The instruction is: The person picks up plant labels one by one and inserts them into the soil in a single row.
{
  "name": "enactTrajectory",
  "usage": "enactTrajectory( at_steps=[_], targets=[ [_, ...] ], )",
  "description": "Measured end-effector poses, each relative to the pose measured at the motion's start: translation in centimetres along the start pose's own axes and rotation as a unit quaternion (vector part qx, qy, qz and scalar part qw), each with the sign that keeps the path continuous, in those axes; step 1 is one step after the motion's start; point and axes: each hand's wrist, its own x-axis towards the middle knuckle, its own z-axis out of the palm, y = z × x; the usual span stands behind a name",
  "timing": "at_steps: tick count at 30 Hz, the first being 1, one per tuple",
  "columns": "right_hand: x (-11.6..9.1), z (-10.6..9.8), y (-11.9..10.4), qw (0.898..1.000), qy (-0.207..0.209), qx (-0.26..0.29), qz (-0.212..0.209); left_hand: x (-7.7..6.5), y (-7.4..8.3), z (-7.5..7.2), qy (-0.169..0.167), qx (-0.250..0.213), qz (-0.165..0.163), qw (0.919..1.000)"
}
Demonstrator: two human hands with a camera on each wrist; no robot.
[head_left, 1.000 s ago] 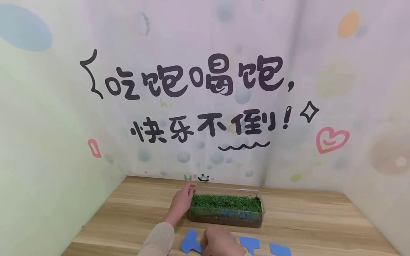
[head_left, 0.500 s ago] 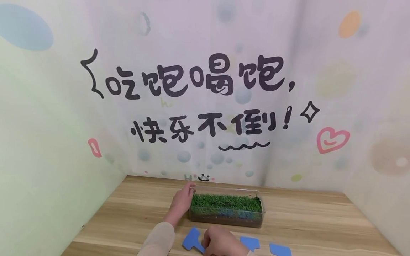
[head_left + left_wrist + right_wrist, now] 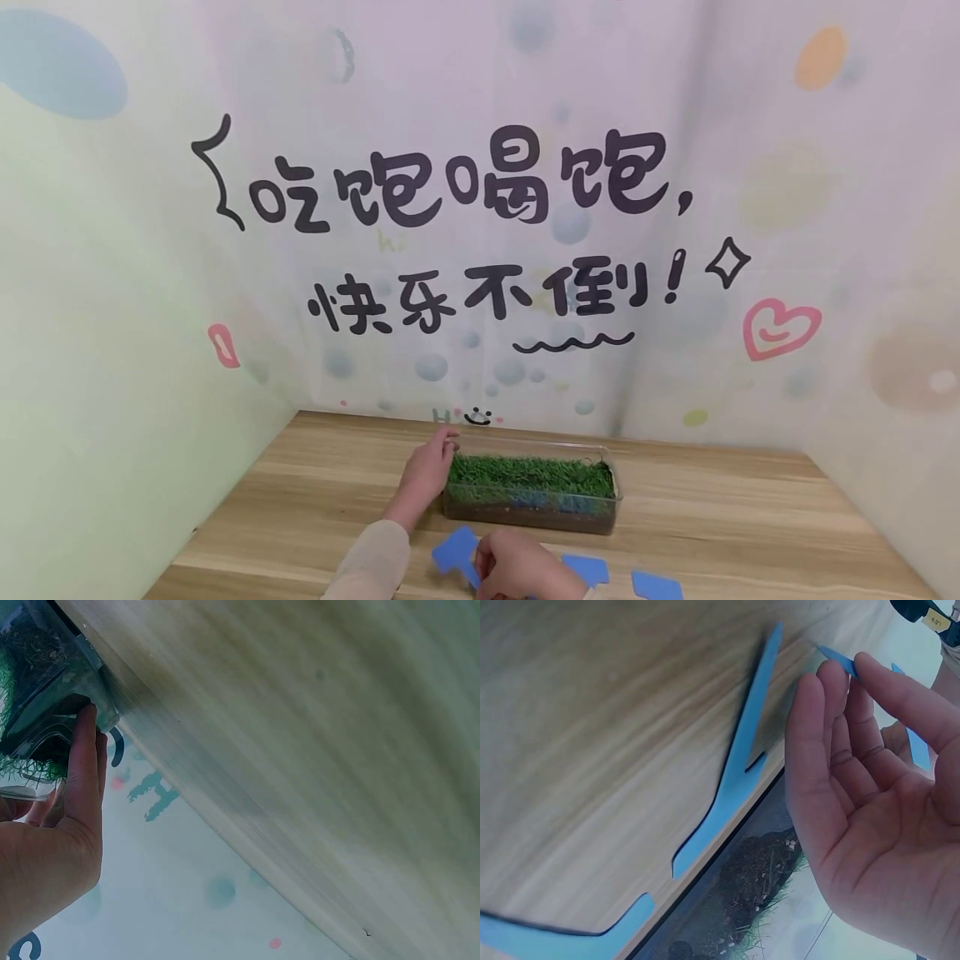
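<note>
A clear plastic box [image 3: 558,523] with brown soil and green grass [image 3: 532,475] stands on the wooden table. My left hand [image 3: 427,471] grips its left end; in the left wrist view one finger lies straight along the box wall [image 3: 101,682] and the thumb is by the rim. My right hand [image 3: 521,567] pinches the stem of a blue T-shaped plant label [image 3: 456,550] between thumb and fingertips, its wide head toward the left. To the right lie further blue labels, one label [image 3: 585,570] partly behind the hand and another label [image 3: 656,585] cut by the frame edge.
The wooden table [image 3: 720,517] meets a printed fabric wall [image 3: 480,375] behind the box. Side walls [image 3: 150,417] close in the left and right. Blue patches show on the box's front wall. A black strap piece [image 3: 930,615] appears top right in the right wrist view.
The pinched blue label has lifted a little and shifted right and up, with its head turning. My right hand has moved slightly right. The left hand and box stay put.
</note>
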Motion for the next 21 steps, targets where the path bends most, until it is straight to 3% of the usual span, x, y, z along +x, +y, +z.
enactTrajectory(
  at_steps=[11,21],
  targets=[
    [0.45,-0.35,0.14,1.0,0.016,0.002,0.013,0.21,-0.26,0.11,0.003,0.006,-0.002,1.0],
    [0.66,-0.33,0.45,0.999,0.031,0.017,-0.009,0.3,-0.35,0.16,0.008,0.007,-0.003,0.9999]
  ],
)
